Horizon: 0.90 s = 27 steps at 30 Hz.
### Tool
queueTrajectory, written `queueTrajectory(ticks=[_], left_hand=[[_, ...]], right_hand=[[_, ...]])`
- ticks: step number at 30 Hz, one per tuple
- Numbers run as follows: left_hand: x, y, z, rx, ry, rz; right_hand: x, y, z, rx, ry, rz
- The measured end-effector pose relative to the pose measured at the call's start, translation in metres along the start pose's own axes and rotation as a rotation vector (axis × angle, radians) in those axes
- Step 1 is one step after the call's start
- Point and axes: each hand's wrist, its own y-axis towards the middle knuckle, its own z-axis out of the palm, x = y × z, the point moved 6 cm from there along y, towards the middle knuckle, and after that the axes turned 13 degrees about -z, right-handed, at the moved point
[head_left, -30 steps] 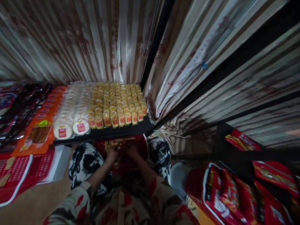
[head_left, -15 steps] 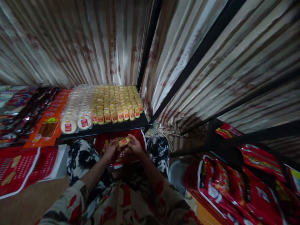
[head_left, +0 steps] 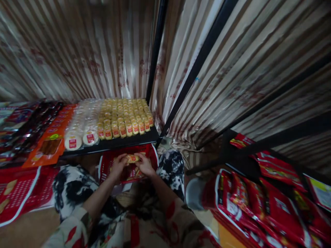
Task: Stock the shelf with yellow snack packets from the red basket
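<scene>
View: head cam only, worn by person, 1 view, nothing shared w/ another.
Faces: fwd & down, into corner of striped curtains (head_left: 108,51).
Near: own forearms, lap, red basket (head_left: 152,155) close below.
Farther: black shelf (head_left: 111,144) ahead-left; red packets (head_left: 258,203) low right.
Distortion: wide-angle, edges bent.

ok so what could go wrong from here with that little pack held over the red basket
1. The small yellow pack is pinched only at its ends by the left hand and right hand; it could slip back into the red basket.
2. The shelf just above is packed to its front edge with rows of yellow packs; lifting carelessly might knock the front row off.
3. The light is dim and the picture blurred, so misplacing it seems possible.
</scene>
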Motion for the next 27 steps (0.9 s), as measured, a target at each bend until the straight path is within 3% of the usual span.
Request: queueTrajectory(ticks=[8, 13, 18, 22, 27], left_hand=[[-0.017, 0.0, 0.006, -0.054, 0.162, 0.137], [-0.041, -0.008, 0.02, -0.061, 0.328, 0.283], [-0.079, -0.019, 0.04, -0.031, 0.507, 0.462], [-0.114, -0.024, 0.066, -0.093, 0.694, 0.662], [-0.142, -0.017, 0.114, -0.075, 0.763, 0.734]], right_hand=[[0.021, -0.005, -0.003, 0.064, -0.013, 0.005], [0.061, -0.005, -0.022, 0.018, -0.311, -0.16], [0.091, 0.001, -0.035, -0.101, -0.495, -0.306], [0.101, 0.01, -0.047, -0.183, -0.55, -0.343], [0.101, 0.025, -0.067, -0.218, -0.559, -0.313]])
